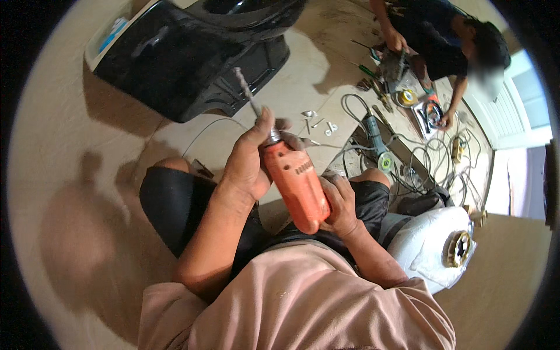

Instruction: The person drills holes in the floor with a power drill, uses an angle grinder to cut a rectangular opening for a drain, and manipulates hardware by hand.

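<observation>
While both hands carry the orange drill [296, 186] above the lap, the bit [245, 87] points to 11 o'clock; the drill marks the centre of the dial. Left hand [251, 154]: the grip is narrow, with thumb and fingers around the chuck [273, 136]. Right hand [340, 201]: the grip holds the rear of the drill from its 4 o'clock side; finger position on the trigger cannot be told. Between 10 and 11 o'clock, a glossy black fixture [169, 61] rests on the floor [58, 146]. Just past 12 o'clock, loose screws [318, 123] lie near the bit. At 2 o'clock are a grinder [372, 131] and, farther out, a yellow roll [406, 97]. Tangled cables [434, 153] extend toward 3 o'clock. Between 1 and 2 o'clock, a co-worker [429, 26] bends over assorted tools. At 4 o'clock sits a plastic-wrapped white item [417, 239] with a brass-coloured ring [451, 251].
</observation>
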Tool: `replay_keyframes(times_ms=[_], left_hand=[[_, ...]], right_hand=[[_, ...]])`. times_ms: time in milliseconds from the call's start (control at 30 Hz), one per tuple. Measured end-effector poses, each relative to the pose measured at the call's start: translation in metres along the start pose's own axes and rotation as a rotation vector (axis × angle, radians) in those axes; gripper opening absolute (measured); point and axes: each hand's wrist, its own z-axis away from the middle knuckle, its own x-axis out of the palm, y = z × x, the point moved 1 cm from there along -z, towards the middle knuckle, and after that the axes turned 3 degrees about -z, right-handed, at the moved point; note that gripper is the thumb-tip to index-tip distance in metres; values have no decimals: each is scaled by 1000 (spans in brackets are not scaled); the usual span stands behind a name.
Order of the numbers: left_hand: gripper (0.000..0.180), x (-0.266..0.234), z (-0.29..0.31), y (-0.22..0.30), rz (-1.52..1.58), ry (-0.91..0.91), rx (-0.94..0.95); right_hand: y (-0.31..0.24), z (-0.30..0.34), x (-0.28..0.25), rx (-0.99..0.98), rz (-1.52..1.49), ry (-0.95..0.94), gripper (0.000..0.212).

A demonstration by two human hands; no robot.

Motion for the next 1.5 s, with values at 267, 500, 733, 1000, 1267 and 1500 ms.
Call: replay_keyframes(times_ms=[267, 500, 733, 1000, 1267, 1500], left_hand=[[53, 12, -30, -4, -70, -89, -84], [26, 10, -89, -45, -251, 95, -179], [22, 3, -101, -67, -280, 125, -242], [25, 3, -100, -66, -296, 125, -248], [37, -3, -134, -50, -172, 38, -87], [24, -52, -229, -35, -368, 329, -39]], right_hand=[[3, 6, 16, 161, -57, 33, 61], [57, 26, 70, 345, -47, 99, 48], [71, 52, 76, 382, -50, 35, 48], [75, 50, 76, 350, -64, 46, 42], [87, 58, 77, 541, -362, 226, 43], [52, 74, 64, 891, -958, 377, 33]])
